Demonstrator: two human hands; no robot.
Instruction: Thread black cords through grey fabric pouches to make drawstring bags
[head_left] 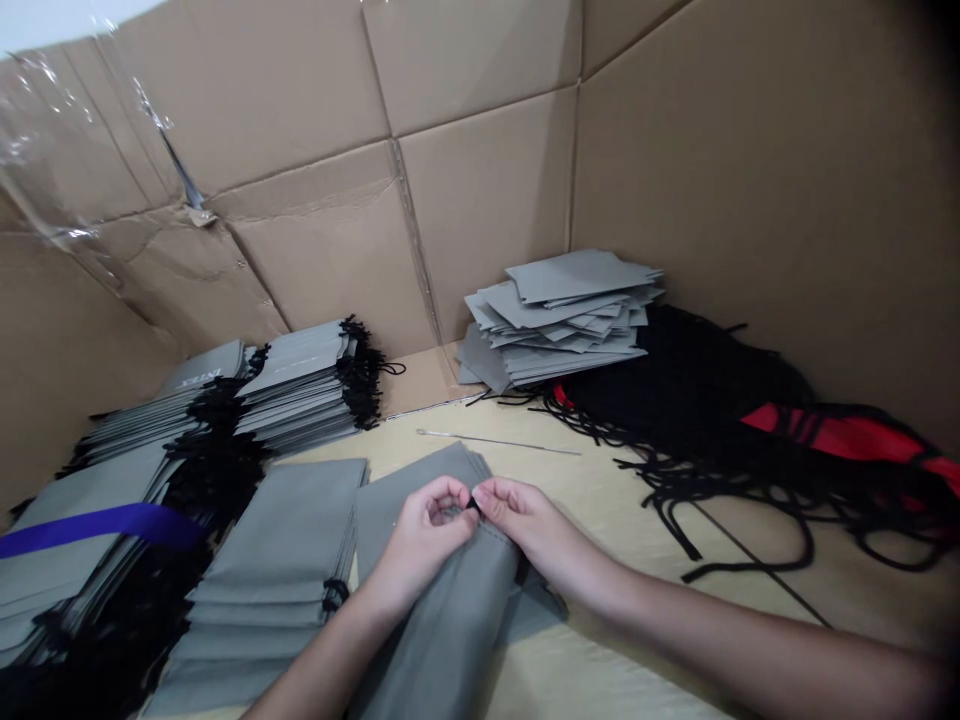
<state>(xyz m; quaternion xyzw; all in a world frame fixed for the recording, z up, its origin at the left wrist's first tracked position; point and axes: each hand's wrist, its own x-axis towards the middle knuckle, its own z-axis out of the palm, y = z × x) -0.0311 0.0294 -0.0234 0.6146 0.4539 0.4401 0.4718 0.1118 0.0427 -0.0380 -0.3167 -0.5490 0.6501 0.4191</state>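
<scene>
My left hand (426,525) and my right hand (521,515) meet at the top edge of a grey fabric pouch (450,620). Both are closed, thumbs and fingertips pinched on a short bit of black cord (473,503) at the pouch's stitched hem. The fingers cover most of that cord. Beneath the pouch lie more flat grey pouches (412,482), partly hidden by my hands. A thin metal threading needle (499,441) rests on the pale table (592,530) just beyond my hands.
Left are stacks of grey pouches with black cords (296,390), one under a blue band (112,525), and a nearer pile (277,560). Behind, loose grey pouches (570,310) are heaped beside black cords (697,380) with red strips (847,440). Cardboard walls (480,180) enclose the table.
</scene>
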